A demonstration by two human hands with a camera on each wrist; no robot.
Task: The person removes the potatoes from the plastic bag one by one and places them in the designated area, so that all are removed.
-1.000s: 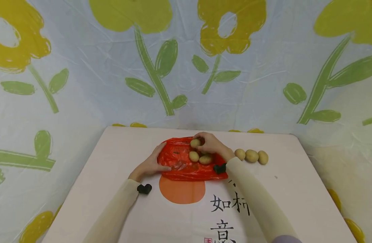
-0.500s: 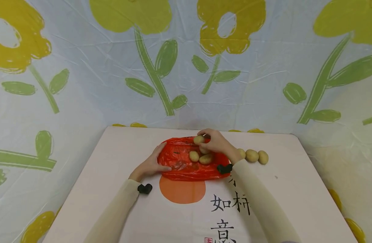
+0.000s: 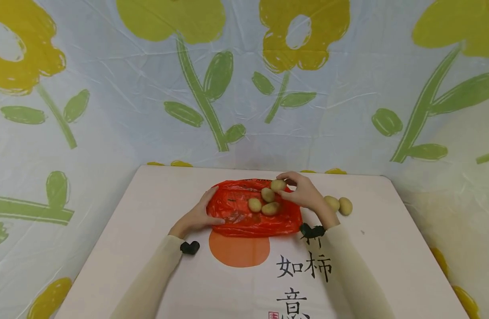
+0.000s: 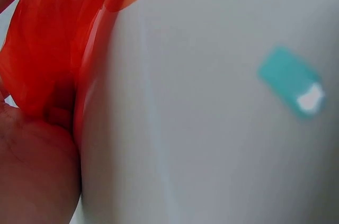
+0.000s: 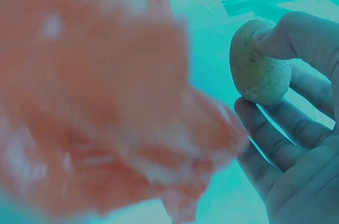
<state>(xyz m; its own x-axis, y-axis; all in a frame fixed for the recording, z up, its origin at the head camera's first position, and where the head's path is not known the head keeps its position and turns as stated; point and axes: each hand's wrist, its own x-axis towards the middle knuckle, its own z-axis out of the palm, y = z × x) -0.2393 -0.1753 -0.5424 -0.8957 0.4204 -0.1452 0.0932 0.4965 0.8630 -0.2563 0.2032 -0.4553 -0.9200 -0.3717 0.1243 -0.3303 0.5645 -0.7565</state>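
Observation:
A red plastic bag (image 3: 236,217) lies spread on the table, with three potatoes (image 3: 255,205) grouped towards its right half. My right hand (image 3: 306,193) pinches another potato (image 3: 279,185) between thumb and fingertips over the bag's back right corner. The right wrist view shows this potato (image 5: 257,68) with the thumb on one side and fingertips on the other. At the bag's left end, my left hand (image 3: 197,216) holds the edge, its thumb along the front. In the left wrist view, red plastic (image 4: 47,38) covers part of that hand's fingers.
Two more potatoes (image 3: 345,206) sit on the table right of the bag, behind the right wrist. The pale table (image 3: 148,199) carries a printed orange circle (image 3: 240,254) and black characters. A flowered cloth (image 3: 308,146) hangs behind the table.
My right hand has moved right with the potato, from above the bag's middle to its back right corner. Another potato on the bag has come into sight. The left hand stays in place.

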